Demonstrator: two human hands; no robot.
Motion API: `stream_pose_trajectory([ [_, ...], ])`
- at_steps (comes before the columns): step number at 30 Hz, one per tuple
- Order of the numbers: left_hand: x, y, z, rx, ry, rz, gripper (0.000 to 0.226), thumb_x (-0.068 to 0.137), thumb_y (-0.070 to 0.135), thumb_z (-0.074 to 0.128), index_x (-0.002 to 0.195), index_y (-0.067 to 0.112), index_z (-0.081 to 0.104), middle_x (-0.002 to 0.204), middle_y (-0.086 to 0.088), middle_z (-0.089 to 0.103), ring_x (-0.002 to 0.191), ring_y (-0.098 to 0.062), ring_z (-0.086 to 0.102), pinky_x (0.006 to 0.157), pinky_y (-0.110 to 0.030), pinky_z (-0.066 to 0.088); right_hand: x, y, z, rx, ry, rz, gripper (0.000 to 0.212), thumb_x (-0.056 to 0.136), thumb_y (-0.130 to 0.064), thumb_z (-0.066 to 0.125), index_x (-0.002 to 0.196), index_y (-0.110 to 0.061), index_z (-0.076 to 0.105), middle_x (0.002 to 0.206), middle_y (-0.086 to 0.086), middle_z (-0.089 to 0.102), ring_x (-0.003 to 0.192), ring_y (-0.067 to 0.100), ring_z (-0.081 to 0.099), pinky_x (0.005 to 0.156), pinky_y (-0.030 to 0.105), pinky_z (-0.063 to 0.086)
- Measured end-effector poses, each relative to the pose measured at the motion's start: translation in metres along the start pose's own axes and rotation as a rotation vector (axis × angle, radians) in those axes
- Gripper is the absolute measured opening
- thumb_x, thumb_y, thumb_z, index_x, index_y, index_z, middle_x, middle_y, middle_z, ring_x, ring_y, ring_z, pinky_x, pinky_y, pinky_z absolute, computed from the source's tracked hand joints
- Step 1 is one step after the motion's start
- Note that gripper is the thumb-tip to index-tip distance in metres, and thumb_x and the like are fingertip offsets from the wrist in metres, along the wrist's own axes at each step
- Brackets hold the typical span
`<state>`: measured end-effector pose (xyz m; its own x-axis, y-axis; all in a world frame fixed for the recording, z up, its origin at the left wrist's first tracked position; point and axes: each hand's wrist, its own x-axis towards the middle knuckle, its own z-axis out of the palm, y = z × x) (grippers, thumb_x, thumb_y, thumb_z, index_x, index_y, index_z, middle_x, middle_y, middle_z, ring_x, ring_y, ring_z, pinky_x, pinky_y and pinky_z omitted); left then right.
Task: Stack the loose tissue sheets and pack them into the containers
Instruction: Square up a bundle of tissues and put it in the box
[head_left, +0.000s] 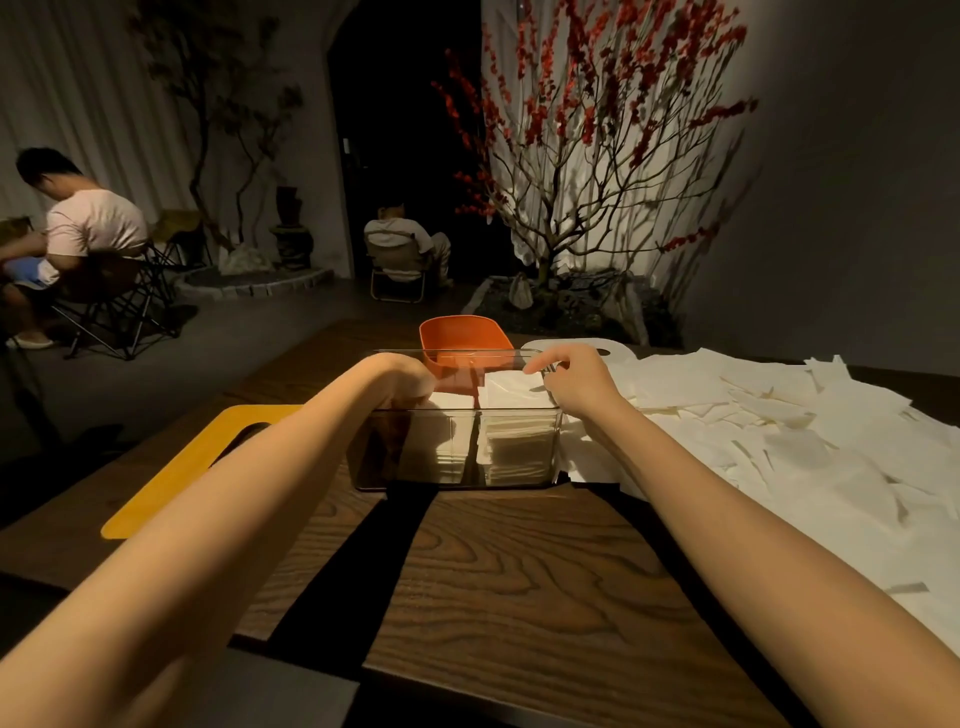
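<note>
Evidently both hands are reached into a clear container (457, 447) on the wooden worktop (519, 571): the left hand (402, 382) is curled onto a tissue stack (441, 402), the right hand (574, 379) hangs loosely curled over the other stack (514, 389). Loose tissue sheets (779, 447) are heaped rightward; an orange container (462, 338) stands behind, in a dim room.

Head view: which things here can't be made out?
- Left hand fingers: curled down into the clear container, grip hidden by the hand's back.
- Orange container: contents hidden by its wall.
- Loose tissue sheets: cut off by right edge.
- Yellow lid: partly under left forearm.
</note>
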<state>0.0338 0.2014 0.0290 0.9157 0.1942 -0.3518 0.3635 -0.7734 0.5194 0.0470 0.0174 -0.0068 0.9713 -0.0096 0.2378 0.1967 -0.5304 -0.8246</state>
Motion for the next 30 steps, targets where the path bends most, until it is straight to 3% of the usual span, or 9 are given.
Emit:
stream_pose_trajectory([
  [4,0.000,0.002,-0.005,0.017,-0.031,0.010,0.040,0.095,0.004,0.046,0.135,0.002,0.041,0.109,-0.019,0.058,0.084,-0.025,0.058,0.058,-0.029,0.046,0.000,0.001,0.000,0.007,-0.008,-0.012,0.035,0.091,0.011,0.045,0.098,-0.011,0.071,0.134,0.009,0.053,0.102,0.021,0.054,0.059,0.017,0.038],
  [6,0.001,0.003,-0.004,0.001,-0.056,0.008,0.042,0.094,0.007,0.046,0.136,0.003,0.040,0.106,-0.017,0.059,0.087,-0.025,0.060,0.071,-0.034,0.053,0.000,0.002,0.000,0.031,-0.016,-0.018,0.035,0.092,0.011,0.044,0.098,-0.012,0.070,0.133,0.009,0.053,0.085,0.013,0.050,0.056,0.015,0.033],
  [9,0.004,0.005,0.000,-0.021,-0.067,0.021,0.041,0.093,0.012,0.049,0.132,0.003,0.043,0.099,-0.014,0.058,0.101,-0.029,0.060,0.095,-0.040,0.050,-0.001,0.004,0.000,0.056,-0.019,-0.016,0.034,0.092,0.010,0.043,0.099,-0.010,0.070,0.129,0.009,0.055,0.065,0.002,0.036,0.053,0.016,0.028],
  [12,0.006,0.007,0.003,-0.002,-0.070,0.030,0.046,0.093,0.016,0.051,0.136,0.005,0.041,0.102,-0.014,0.059,0.098,-0.028,0.060,0.090,-0.039,0.050,0.001,0.005,0.001,0.048,-0.019,-0.016,0.033,0.093,0.009,0.045,0.099,-0.012,0.070,0.119,0.001,0.054,0.070,0.003,0.041,0.057,0.016,0.034],
  [17,0.009,0.008,0.008,0.072,-0.015,-0.028,0.048,0.095,0.017,0.056,0.138,0.006,0.040,0.121,-0.016,0.055,0.111,-0.030,0.056,0.095,-0.039,0.048,0.003,0.006,0.005,0.093,0.049,0.055,0.019,0.088,0.000,0.058,0.098,-0.016,0.054,0.097,0.001,0.052,0.094,0.025,0.057,0.075,0.032,0.050],
  [19,0.008,0.008,0.008,0.109,0.055,0.029,0.043,0.095,0.016,0.056,0.135,0.006,0.044,0.115,-0.013,0.055,0.104,-0.025,0.057,0.089,-0.033,0.049,0.000,0.005,0.006,0.114,0.072,0.062,0.018,0.089,-0.007,0.059,0.095,-0.019,0.047,0.092,0.000,0.051,0.097,0.028,0.060,0.085,0.042,0.053],
  [21,0.007,0.010,0.010,0.078,0.097,0.079,0.039,0.096,0.014,0.053,0.133,0.006,0.046,0.101,-0.010,0.056,0.081,-0.017,0.054,0.069,-0.026,0.046,-0.005,0.004,0.004,0.119,0.074,0.028,0.011,0.091,-0.011,0.057,0.096,-0.019,0.051,0.095,0.002,0.054,0.095,0.026,0.058,0.088,0.046,0.053],
  [25,-0.002,0.020,0.018,-0.027,0.173,0.202,0.031,0.098,0.008,0.048,0.128,0.000,0.048,0.109,-0.016,0.060,0.079,-0.018,0.050,0.064,-0.021,0.039,-0.015,-0.001,-0.006,0.098,0.018,-0.055,0.010,0.093,-0.010,0.055,0.096,-0.016,0.062,0.097,0.000,0.058,0.091,0.019,0.056,0.081,0.035,0.051],
  [30,-0.015,0.041,0.031,-0.156,0.182,0.257,0.012,0.094,0.013,0.055,0.100,0.003,0.051,0.081,-0.006,0.051,0.067,-0.014,0.046,0.055,-0.022,0.037,-0.020,-0.004,-0.025,0.088,-0.047,-0.055,0.016,0.092,-0.003,0.054,0.100,-0.010,0.065,0.104,0.005,0.060,0.090,0.016,0.055,0.063,0.019,0.043],
])
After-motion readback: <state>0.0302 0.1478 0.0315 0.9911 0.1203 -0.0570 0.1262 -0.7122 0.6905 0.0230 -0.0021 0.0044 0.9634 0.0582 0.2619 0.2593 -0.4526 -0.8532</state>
